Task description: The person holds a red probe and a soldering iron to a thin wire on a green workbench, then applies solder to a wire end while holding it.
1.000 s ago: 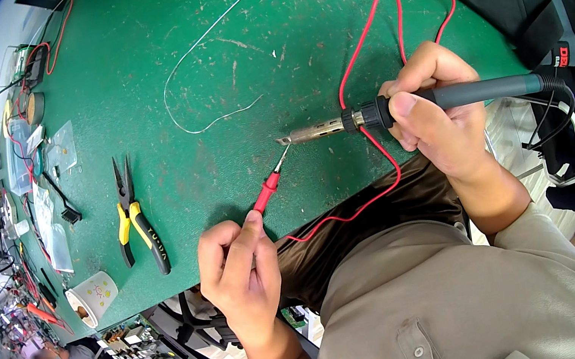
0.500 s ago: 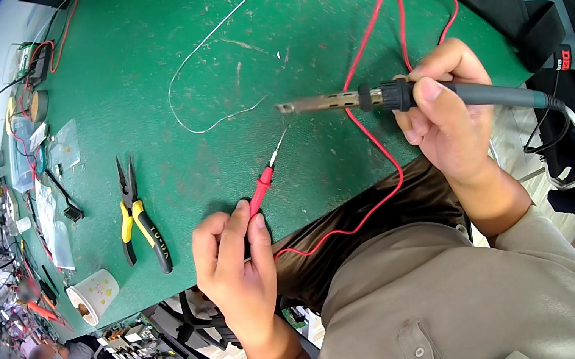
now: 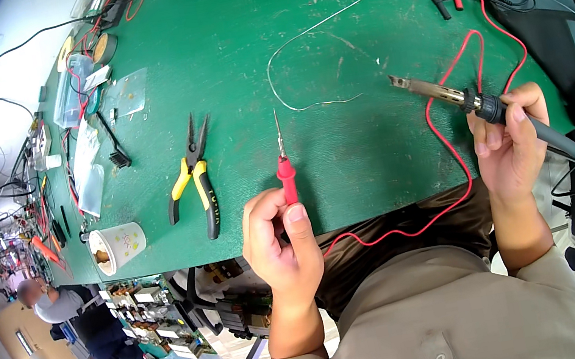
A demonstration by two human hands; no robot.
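Observation:
My left hand (image 3: 282,246) is closed around the red handle of a test probe (image 3: 286,172), whose thin metal tip points away from me, nearly straight up in the picture. In my right hand (image 3: 513,147) is a soldering iron (image 3: 483,103), gripped by its dark handle, with the tip aimed up and to the left. The iron and the probe are well apart. From the probe a red lead (image 3: 420,232) loops by my lap and across the table to the far right. A thin strand of solder wire (image 3: 273,82) curves over the table between and beyond both tools.
Yellow-and-black long-nose pliers (image 3: 193,177) lie open left of my left hand. A paper cup (image 3: 119,247) rests at the near left edge. A black plug (image 3: 441,6) and a black-grey bag (image 3: 544,19) are at the far right; small parts, tape and plastic bags line the left side.
The view has shifted, so the table sits differently. The probe has turned from a rightward slant to nearly upright. The iron's tip has swung away from the probe, to the right.

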